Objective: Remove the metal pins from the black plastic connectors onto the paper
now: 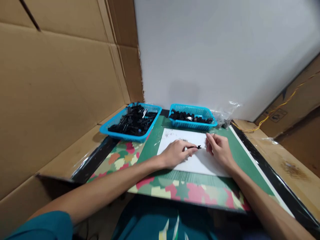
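My left hand [178, 153] is closed, pinching a small black plastic part [198, 147] between thumb and fingers just above a white board [200, 168]. The part's notched end sticks out to the right. Close by on the right, my right hand [218, 149] is held with its fingers curled and the thumb against them. Whatever those fingers hold, if anything, is too small to make out. A gap separates the two hands.
A blue basket [105, 130] of black plastic parts [135, 120] stands at the back left. A second blue basket [195, 125] with black pieces is behind the board, beside a clear plastic bag [226, 115]. Cardboard [62, 83] walls the left; a yellow cord [272, 113] runs right.
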A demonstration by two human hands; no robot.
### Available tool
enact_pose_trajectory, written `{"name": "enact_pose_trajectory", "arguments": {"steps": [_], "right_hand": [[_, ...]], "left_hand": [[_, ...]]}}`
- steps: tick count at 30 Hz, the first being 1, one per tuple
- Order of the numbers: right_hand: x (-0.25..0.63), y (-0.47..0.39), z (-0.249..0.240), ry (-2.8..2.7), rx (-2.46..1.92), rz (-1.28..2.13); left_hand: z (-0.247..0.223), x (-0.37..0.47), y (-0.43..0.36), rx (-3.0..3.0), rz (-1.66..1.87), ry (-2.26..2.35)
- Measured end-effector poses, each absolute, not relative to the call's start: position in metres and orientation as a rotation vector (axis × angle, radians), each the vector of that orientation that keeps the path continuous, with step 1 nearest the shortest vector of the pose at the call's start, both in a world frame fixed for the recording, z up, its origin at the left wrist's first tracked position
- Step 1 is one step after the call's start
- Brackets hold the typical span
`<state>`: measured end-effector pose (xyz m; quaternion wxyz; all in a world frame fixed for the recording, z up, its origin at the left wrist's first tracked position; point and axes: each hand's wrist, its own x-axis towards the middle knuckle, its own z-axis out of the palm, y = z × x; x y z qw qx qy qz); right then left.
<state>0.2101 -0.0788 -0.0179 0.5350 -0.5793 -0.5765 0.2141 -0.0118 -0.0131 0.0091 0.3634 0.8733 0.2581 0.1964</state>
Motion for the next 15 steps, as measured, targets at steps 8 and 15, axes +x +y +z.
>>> {"name": "enact_pose_trajectory", "arguments": {"steps": [8,15], "right_hand": [[0.187,-0.074,-0.032,-1.441,-1.440,0.644],[0.179,-0.072,-0.035,-1.622,-1.393,0.781]], "left_hand": [[0.090,0.011,0.097,2.424,0.740,0.808],[0.099,0.070,0.178,2.675,0.380,0.796]]}}
